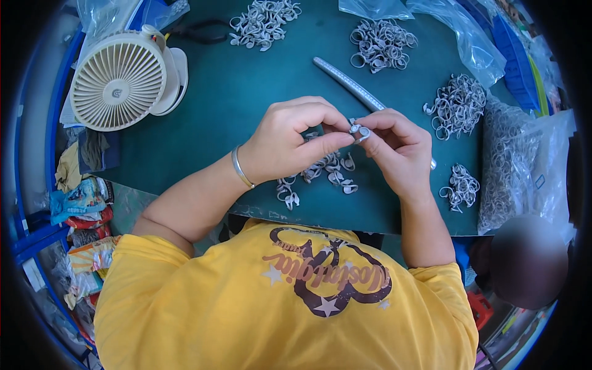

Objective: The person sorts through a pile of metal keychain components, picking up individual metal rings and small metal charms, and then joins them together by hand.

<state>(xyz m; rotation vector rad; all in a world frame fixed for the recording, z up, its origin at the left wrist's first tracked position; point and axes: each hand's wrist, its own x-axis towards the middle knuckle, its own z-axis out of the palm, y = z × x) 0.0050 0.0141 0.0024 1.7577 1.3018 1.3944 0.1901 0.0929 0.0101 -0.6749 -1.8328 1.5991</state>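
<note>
My left hand [302, 135], with a silver bangle at its wrist, is closed in a pinch above the middle of the table. My right hand [398, 145] meets it there, thumb and forefinger also pinched. Between their fingertips is a small grey metal ring [364, 132] with round, disc-like ends; its finer shape is too small to tell. Beneath my hands lies a loose scatter of similar grey rings [336, 176], partly hidden. A silver marked rod [348, 83], like a ring sizing stick, lies slantwise on the table and passes under my right hand.
Piles of grey rings [265, 23] sit along the far and right sides of the green table [203, 80]. A cream fan [117, 80] stands at left, beside dark-handled pliers [200, 31]. A clear bag full of rings [509, 166] is at right. Another person's head [529, 262] is at lower right.
</note>
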